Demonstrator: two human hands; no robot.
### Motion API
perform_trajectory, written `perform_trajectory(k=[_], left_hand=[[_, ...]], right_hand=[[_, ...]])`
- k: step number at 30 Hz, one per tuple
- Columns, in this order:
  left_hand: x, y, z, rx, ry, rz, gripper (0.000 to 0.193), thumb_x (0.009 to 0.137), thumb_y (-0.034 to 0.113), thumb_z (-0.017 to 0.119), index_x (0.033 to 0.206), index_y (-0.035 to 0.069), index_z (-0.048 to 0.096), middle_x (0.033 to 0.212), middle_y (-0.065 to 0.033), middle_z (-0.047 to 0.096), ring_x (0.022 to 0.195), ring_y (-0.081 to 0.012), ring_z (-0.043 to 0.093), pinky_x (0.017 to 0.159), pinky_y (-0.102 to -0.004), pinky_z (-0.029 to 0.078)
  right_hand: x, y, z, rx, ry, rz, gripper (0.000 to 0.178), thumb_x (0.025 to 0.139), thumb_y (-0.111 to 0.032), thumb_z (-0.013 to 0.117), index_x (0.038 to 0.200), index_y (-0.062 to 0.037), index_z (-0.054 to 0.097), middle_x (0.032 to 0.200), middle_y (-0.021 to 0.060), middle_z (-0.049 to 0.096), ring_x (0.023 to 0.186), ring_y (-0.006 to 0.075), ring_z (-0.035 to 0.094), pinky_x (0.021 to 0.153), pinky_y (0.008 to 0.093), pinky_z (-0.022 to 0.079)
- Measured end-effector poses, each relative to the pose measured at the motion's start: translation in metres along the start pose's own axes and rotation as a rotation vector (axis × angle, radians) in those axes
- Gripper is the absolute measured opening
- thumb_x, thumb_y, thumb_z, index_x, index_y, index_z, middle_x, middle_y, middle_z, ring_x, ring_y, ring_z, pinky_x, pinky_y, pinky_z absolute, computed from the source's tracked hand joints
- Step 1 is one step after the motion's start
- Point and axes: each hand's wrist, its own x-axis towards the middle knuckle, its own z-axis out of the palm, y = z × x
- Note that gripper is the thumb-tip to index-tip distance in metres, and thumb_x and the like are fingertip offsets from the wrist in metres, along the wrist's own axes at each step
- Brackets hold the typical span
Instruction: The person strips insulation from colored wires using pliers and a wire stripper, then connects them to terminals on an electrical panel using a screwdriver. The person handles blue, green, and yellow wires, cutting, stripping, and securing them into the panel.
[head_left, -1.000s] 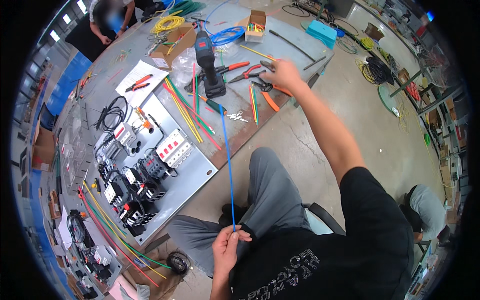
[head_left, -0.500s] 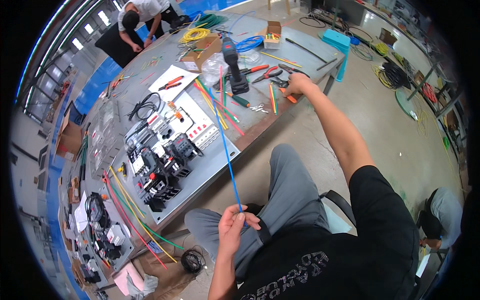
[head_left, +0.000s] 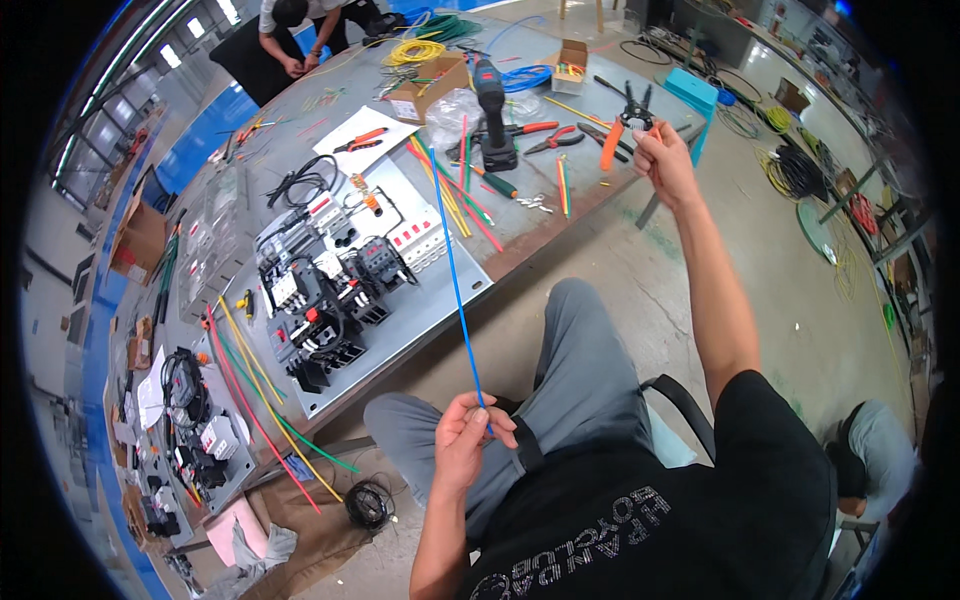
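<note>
- I see the long grey bench [head_left: 560, 215] running across the upper left, crowded with tools and wire offcuts.
- On it lies a grey mounting panel [head_left: 440, 300] carrying black contactors [head_left: 310, 310] and white breakers [head_left: 420, 240], with black leads already on some terminals.
- A cordless drill [head_left: 493, 110] stands upright near the bench's far side, with red-handled pliers [head_left: 545, 140] just beside it.
- At the far end another person [head_left: 300, 30] bends over the bench, well apart from my hands.
- My right hand [head_left: 665, 160] is raised over the bench edge, fingers closed around the orange-handled wire strippers [head_left: 625, 125]; whether the tool's jaws are shut I cannot tell.
- My left hand [head_left: 470, 440] sits low over my lap, thumb and fingers pinched on the near end of the blue wire [head_left: 455, 270].
- That wire runs nearly straight from my left hand up to the bench by the panel's corner.
- I judge it light, thin and springy, stiff enough to hold its line yet easily kinked, its insulation smooth and a little slippery. I'd grip it firmly close to the end being worked on, so the end doesn't whip about.
</note>
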Motion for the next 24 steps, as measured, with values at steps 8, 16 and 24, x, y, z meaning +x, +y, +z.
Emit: perform_trajectory(k=[8, 16, 24], left_hand=[[-0.012, -0.017, -0.013, 0.290, -0.092, -0.104, 0.021, 0.110, 0.009, 0.051, 0.127, -0.002, 0.057, 0.098, -0.0143, 0.072, 0.081, -0.0204, 0.071, 0.079, -0.0336, 0.058], [-0.031, -0.012, -0.024, 0.402, -0.047, -0.170, 0.020, 0.108, 0.009, 0.056, 0.124, -0.002, 0.059, 0.097, -0.0113, 0.071, 0.082, -0.0164, 0.070, 0.080, -0.0297, 0.056], [0.029, 0.038, 0.034, 0.328, 0.164, -0.008, 0.025, 0.109, 0.014, 0.056, 0.130, 0.001, 0.063, 0.075, 0.0053, 0.053, 0.062, -0.0020, 0.043, 0.056, -0.0199, 0.032]], right_hand=[[-0.156, 0.018, 0.098, 0.631, -0.366, 0.506, 0.034, 0.108, -0.039, 0.060, 0.102, -0.0065, 0.066, 0.065, -0.0077, 0.037, 0.053, 0.0063, 0.036, 0.048, 0.0236, 0.030], [-0.190, 0.025, 0.133, 0.330, -0.477, 0.487, 0.032, 0.103, -0.032, 0.069, 0.098, -0.0009, 0.069, 0.065, -0.0042, 0.048, 0.055, 0.0052, 0.043, 0.049, 0.0241, 0.031], [-0.231, 0.042, 0.159, -0.184, -0.687, 0.474, 0.038, 0.106, -0.036, 0.064, 0.096, 0.0000, 0.068, 0.080, 0.0021, 0.063, 0.070, 0.0123, 0.059, 0.062, 0.0280, 0.047]])
